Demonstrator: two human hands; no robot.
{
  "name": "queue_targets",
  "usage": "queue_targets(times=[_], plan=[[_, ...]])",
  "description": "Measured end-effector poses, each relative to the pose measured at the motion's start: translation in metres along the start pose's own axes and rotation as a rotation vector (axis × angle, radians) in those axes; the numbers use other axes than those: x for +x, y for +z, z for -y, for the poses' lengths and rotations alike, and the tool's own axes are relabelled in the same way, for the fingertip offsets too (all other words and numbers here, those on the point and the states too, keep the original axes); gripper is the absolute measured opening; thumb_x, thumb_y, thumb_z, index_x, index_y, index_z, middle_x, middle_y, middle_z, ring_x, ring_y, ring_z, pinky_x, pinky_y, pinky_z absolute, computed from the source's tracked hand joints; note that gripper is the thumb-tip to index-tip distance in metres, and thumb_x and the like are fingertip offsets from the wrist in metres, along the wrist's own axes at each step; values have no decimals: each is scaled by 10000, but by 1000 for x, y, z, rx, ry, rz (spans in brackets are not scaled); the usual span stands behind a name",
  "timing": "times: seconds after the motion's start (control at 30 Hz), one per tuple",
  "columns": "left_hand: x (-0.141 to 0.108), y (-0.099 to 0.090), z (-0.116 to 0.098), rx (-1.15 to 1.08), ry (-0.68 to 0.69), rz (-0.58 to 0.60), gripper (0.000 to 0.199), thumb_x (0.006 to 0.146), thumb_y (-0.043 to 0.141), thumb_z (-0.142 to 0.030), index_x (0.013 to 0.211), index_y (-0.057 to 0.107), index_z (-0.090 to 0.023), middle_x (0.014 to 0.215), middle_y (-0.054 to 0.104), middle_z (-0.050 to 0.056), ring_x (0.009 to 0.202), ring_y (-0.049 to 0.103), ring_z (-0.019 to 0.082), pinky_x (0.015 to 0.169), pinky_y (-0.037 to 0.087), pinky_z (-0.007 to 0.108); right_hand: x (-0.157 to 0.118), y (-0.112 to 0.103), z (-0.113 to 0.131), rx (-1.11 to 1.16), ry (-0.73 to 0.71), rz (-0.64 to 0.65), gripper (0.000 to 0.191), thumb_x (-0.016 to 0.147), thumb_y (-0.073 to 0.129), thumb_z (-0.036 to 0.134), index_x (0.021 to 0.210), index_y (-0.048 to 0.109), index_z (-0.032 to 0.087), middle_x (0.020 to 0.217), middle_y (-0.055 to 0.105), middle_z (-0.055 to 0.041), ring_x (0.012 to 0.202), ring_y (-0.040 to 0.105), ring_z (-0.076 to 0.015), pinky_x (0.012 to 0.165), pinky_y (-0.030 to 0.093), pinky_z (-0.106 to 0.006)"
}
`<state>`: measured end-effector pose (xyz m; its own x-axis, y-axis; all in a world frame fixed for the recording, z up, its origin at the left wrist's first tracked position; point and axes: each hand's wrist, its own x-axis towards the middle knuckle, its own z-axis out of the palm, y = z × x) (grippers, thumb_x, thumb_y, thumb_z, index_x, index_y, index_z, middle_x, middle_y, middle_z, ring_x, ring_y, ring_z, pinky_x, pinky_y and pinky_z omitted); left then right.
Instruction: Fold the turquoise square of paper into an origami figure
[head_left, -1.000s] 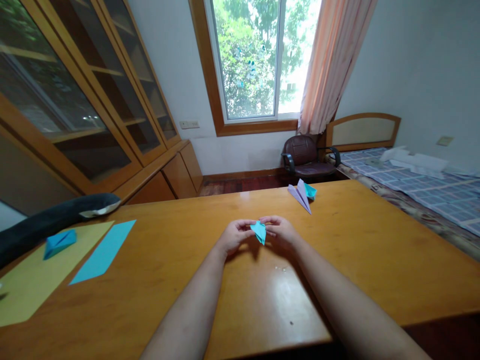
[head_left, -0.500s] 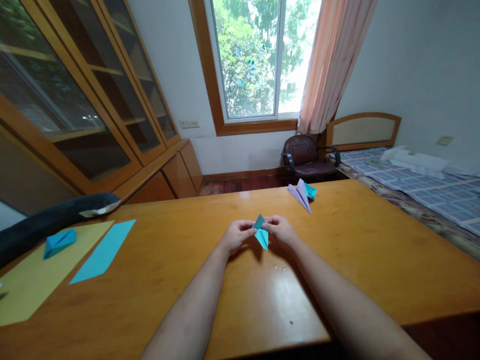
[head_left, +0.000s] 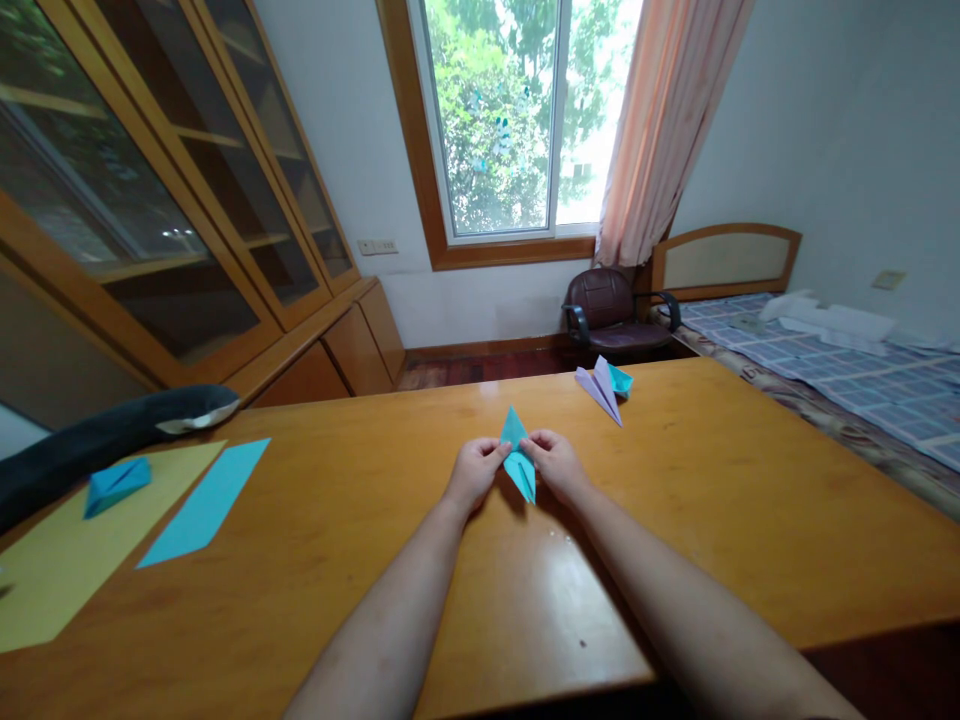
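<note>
A folded piece of turquoise paper, shaped like a long diamond with a slit down its near half, is held between my hands over the wooden table. My left hand pinches its left edge near the middle, thumb on top. On the opposite edge my right hand grips it the same way, thumb on the paper. One point of the diamond faces away from me, the other towards me. The fingers under the paper are hidden.
A purple paper plane lies by a teal folded paper at the far edge. To the left are a yellow sheet, a blue strip, a blue folded paper and a dark, long cushion-like object.
The far point of the turquoise paper has opened out and now stretches farther away, making a longer diamond. Both hands remain on its sides with only slight shifts.
</note>
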<state>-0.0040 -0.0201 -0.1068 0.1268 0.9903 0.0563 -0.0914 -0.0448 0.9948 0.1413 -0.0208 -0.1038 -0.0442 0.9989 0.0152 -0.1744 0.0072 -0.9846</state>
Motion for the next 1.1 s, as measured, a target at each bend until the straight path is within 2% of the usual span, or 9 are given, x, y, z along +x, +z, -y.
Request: queue_targets(times=[0.17, 0.33, 0.53, 0.77, 0.93, 1.1], plan=[[0, 1, 0, 1, -19, -9, 324, 650, 714, -426, 680, 661, -109, 618, 635, 22, 549, 512, 109, 557, 399, 221, -1, -2, 3, -5, -21, 62, 297, 548, 737, 414, 652, 611, 166, 603, 609, 6, 542, 515, -121, 534, 412, -254], [0, 4, 0, -3, 0, -9, 306, 620, 732, -392, 711, 647, -112, 657, 644, 22, 581, 541, 121, 584, 430, 231, -1, -2, 3, -77, 19, -41, 259, 561, 694, 391, 562, 569, 164, 488, 535, 33, 465, 448, -97, 456, 340, -229], [1, 10, 5, 21, 31, -74, 257, 650, 693, -367, 680, 612, -124, 625, 612, 4, 559, 524, 114, 550, 417, 223, -1, 1, 3, -74, 35, -107, 247, 546, 699, 377, 561, 598, 152, 473, 527, 31, 445, 423, -90, 448, 322, -231], [2, 16, 8, -44, 30, -118, 231, 638, 689, -318, 717, 578, -132, 639, 598, -4, 560, 524, 102, 551, 409, 209, 1, 3, -3, 27, 8, -146, 257, 518, 724, 346, 621, 574, 164, 535, 568, 26, 481, 474, -97, 478, 366, -229], [3, 17, 10, -187, 15, -102, 316, 607, 702, -274, 818, 488, -176, 639, 595, -32, 547, 533, 97, 543, 402, 194, 4, 4, -5, 109, 5, -135, 313, 501, 729, 312, 677, 497, 197, 478, 500, 81, 424, 422, -80, 431, 307, -200], [4, 16, 12, -106, 103, -160, 199, 615, 666, -231, 710, 501, -171, 606, 546, -47, 550, 492, 80, 537, 374, 176, 5, 3, -7, 63, -35, -176, 305, 507, 717, 298, 647, 462, 203, 456, 453, 96, 417, 375, -70, 424, 280, -196]])
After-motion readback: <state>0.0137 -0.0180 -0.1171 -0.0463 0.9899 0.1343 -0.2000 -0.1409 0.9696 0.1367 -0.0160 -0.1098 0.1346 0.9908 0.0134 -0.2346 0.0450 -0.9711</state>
